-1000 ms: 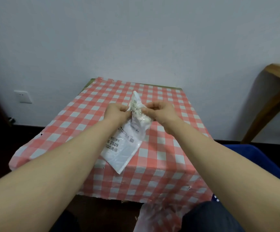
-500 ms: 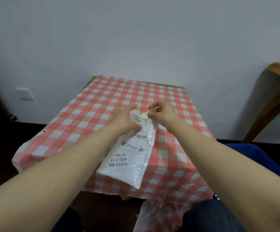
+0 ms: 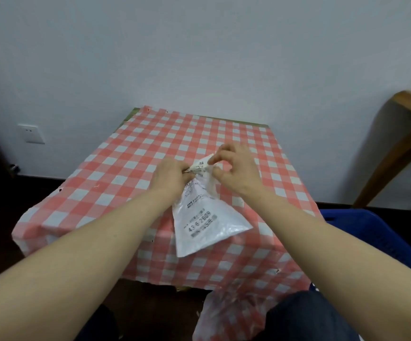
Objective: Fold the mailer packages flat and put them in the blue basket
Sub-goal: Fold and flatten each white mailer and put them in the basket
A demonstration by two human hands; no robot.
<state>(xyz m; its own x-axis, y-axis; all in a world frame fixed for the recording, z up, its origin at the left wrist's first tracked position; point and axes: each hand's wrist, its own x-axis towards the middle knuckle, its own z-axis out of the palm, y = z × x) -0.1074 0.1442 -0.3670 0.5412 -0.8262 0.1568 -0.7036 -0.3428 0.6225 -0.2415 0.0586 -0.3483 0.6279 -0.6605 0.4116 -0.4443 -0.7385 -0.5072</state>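
Note:
A white plastic mailer package (image 3: 207,222) with a printed label lies on the red and white checked table (image 3: 130,168), its wide end toward the near edge. My left hand (image 3: 170,174) grips the crumpled far end of the mailer. My right hand (image 3: 234,171) pinches the same end from the right with thumb and forefinger, the other fingers raised. The blue basket (image 3: 362,232) stands on the floor at the right of the table, partly hidden behind my right forearm.
A wooden table leg and top (image 3: 401,148) stand at the far right. A white wall socket (image 3: 31,133) is on the wall at the left. The cloth hangs over the table's near edge above my dark trousers (image 3: 307,318).
The mailer has come down from the air onto the table and swung so its wide end points toward the near right. Both hands have shifted right while gripping its far end.

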